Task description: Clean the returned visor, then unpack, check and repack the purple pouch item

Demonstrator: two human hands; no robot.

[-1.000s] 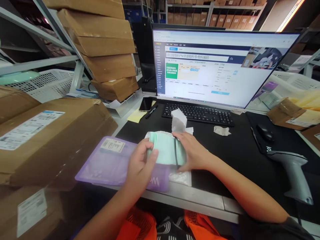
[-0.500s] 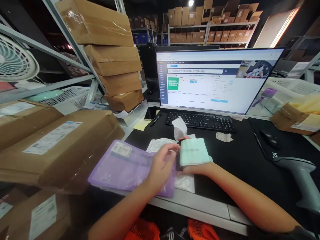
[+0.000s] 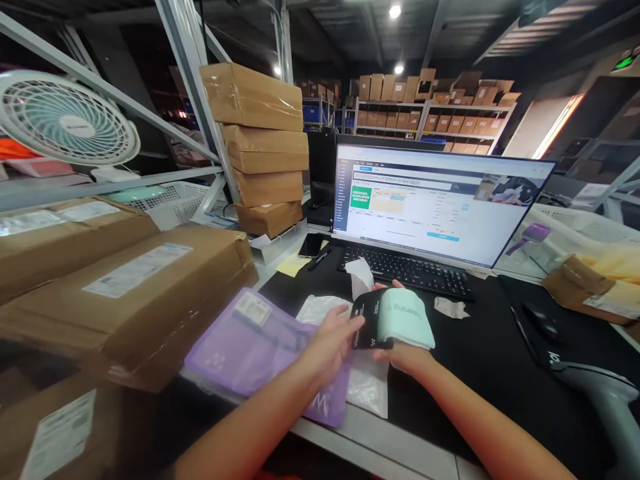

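Observation:
A mint-green folded cloth bundle [image 3: 405,319] with printed lettering rests in my right hand [image 3: 403,357], whose fingers wrap round it from below and behind. From its left side a black card [image 3: 367,319] with small white print sticks out. My left hand [image 3: 330,340] has its thumb and fingers on that card's left edge. Under my left forearm lies a purple translucent pouch [image 3: 240,360] with a white label [image 3: 253,309]. A clear plastic bag [image 3: 370,387] lies partly beneath the pouch and my hands.
A monitor [image 3: 430,207] and black keyboard [image 3: 415,270] stand behind my hands. Torn paper [image 3: 451,307], a mouse [image 3: 543,321] and a scanner [image 3: 595,387] lie to the right. A large carton [image 3: 150,300] and stacked boxes [image 3: 267,153] stand left, near a phone [image 3: 311,245].
My view has tilted up and shifted left. The bundle has turned, and the black card beside it now shows broadly, with my left fingers on its edge.

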